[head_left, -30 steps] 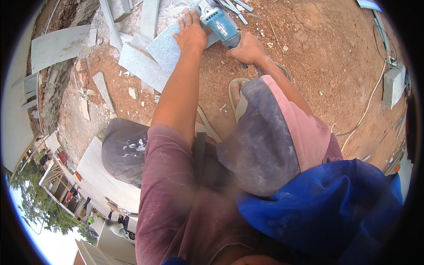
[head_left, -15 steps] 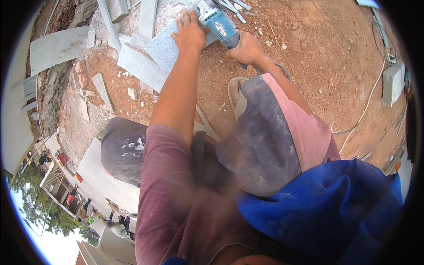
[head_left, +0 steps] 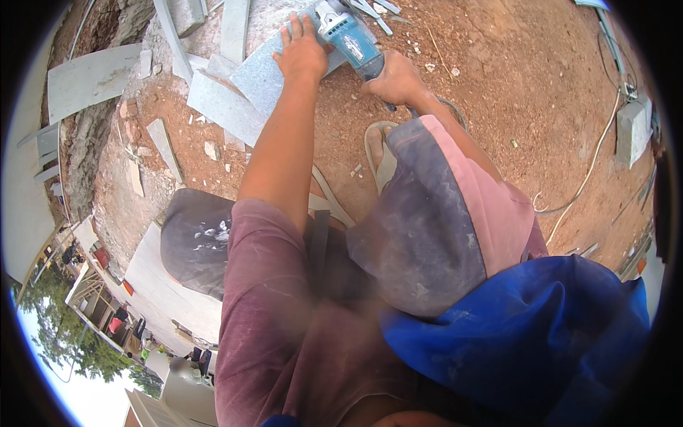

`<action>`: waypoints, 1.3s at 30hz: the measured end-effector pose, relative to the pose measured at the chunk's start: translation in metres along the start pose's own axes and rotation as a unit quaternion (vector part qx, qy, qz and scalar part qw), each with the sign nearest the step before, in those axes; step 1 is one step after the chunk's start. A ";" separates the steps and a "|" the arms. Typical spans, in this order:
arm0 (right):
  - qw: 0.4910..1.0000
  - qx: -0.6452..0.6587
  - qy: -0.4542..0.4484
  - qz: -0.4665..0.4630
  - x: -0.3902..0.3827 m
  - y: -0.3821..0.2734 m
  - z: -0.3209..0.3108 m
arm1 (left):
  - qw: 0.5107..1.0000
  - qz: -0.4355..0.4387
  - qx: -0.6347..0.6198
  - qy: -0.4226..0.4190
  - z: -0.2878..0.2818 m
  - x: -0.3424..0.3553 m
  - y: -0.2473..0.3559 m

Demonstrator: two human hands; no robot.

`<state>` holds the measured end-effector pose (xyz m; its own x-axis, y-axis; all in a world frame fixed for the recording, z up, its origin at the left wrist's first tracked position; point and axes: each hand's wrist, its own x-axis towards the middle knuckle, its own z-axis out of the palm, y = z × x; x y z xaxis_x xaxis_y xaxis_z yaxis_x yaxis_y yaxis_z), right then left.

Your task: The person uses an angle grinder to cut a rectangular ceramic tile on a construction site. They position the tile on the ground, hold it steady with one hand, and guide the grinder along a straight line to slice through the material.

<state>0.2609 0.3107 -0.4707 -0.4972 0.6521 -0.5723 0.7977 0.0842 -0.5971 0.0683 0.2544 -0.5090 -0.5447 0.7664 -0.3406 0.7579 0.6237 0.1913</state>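
My right hand (head_left: 400, 80) is wrapped round the rear grip of a teal angle grinder (head_left: 353, 44). The grinder's grey head points up and left, over the right side of a pale grey stone tile (head_left: 262, 70); its disc is mostly hidden. Flat on that tile, fingers spread, my left hand (head_left: 302, 51) lies just left of the grinder head. Under the tile's lower left part sits another grey slab (head_left: 226, 109). From the grip, the dark power cord (head_left: 455, 112) curves away over the dirt beside my right forearm.
Cut strips (head_left: 235, 28) and a narrow offcut (head_left: 165, 148) lie on reddish dirt to the left. A larger slab (head_left: 92, 80) leans at far left. On the right, a grey block (head_left: 632, 132) stands near a pale cable (head_left: 594, 167). People (head_left: 188, 366) are in the lower left background.
Both hands and the grinder stay almost in place, with only a slight shift left in the picture. The background people have changed position a little.
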 end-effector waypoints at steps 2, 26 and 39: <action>1.000 0.004 0.006 -0.007 -0.001 0.001 0.001 | 1.000 -0.010 0.013 -0.008 -0.001 0.000 0.001; 1.000 0.008 0.010 0.001 -0.013 0.007 0.003 | 1.000 -0.005 0.013 -0.002 0.004 0.002 -0.002; 1.000 0.020 -0.005 0.008 -0.018 0.011 0.002 | 1.000 -0.008 0.006 -0.006 0.001 0.000 0.000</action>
<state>0.2781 0.2988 -0.4682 -0.4891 0.6449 -0.5873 0.7910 0.0441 -0.6102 0.0691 0.2541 -0.5100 -0.5527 0.7539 -0.3552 0.7529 0.6344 0.1750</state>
